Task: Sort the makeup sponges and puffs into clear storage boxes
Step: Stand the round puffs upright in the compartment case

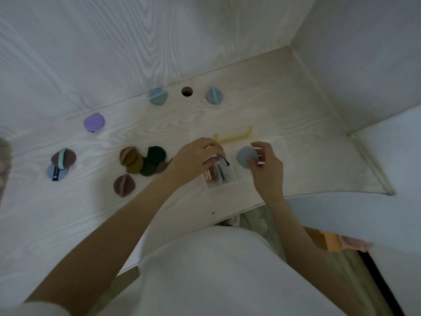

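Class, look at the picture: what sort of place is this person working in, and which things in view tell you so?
Probably a desk set in a corner at home. A pale wood-grain desk with a round cable hole meets white walls, and powder puffs, such as a purple puff, lie loose beside a clear storage box.

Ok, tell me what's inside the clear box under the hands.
The clear box holds puffs standing on edge, pink, red and teal ones. The left hand covers its far end, so the count is unclear.
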